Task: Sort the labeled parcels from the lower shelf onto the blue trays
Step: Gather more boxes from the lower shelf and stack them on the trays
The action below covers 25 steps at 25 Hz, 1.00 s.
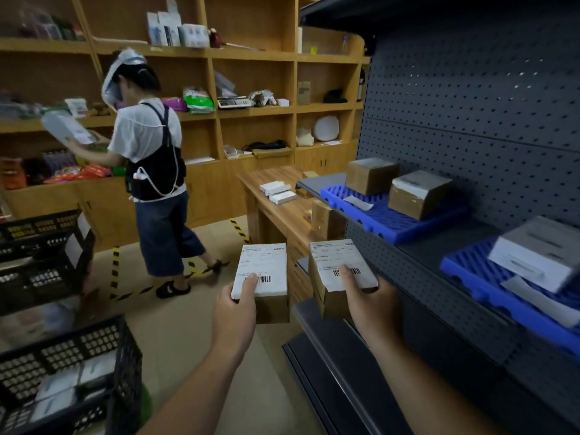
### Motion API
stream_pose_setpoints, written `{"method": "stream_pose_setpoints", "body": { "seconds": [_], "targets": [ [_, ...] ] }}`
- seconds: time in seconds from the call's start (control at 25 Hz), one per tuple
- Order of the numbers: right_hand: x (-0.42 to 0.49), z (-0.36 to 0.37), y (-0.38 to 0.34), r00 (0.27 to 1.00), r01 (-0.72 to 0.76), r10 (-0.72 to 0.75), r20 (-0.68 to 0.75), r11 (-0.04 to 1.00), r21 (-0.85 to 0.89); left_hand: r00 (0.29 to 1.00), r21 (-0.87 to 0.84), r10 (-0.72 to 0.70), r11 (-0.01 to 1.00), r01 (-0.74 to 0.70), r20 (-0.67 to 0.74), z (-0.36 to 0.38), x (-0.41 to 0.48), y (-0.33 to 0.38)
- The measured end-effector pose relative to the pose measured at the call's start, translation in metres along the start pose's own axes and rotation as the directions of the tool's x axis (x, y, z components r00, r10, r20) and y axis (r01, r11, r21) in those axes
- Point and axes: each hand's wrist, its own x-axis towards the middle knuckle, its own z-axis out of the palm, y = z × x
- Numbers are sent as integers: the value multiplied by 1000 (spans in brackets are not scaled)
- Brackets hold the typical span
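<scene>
My left hand (233,312) grips a small brown parcel with a white barcode label (266,265), thumb on the label. My right hand (370,304) grips a second labelled parcel (337,262) the same way. Both are held up in front of me, left of the dark metal shelf unit. On the shelf to the right lie two blue trays. The far tray (386,221) carries two brown boxes (372,174) (419,193) and a loose slip. The near tray (470,274) carries a white-labelled box (543,252).
A person in a white shirt stands at the wooden shelving (150,171) to the left, holding a packet. Black plastic crates (72,372) stand at lower left. A wooden desk (282,202) with small white boxes sits beyond the shelf end. Striped tape marks the floor.
</scene>
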Motion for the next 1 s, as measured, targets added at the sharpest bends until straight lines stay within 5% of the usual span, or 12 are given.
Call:
{"method": "stream_pose_setpoints", "body": {
  "seconds": [0.28,0.48,0.72,1.0],
  "targets": [
    [103,66,-53,985,35,-38,-167,999,-20,998,2,2,1000,-2,63,37,137,55],
    [159,101,-82,933,-4,-24,-359,997,-76,969,23,64,997,-71,238,79,235,84],
    [216,61,-145,727,-58,4,-686,997,-56,871,-25,152,987,-159,468,154,303,154],
    [247,-7,-151,540,-79,20,-841,997,-27,748,-105,74,994,-6,660,264,314,203]
  ]
}}
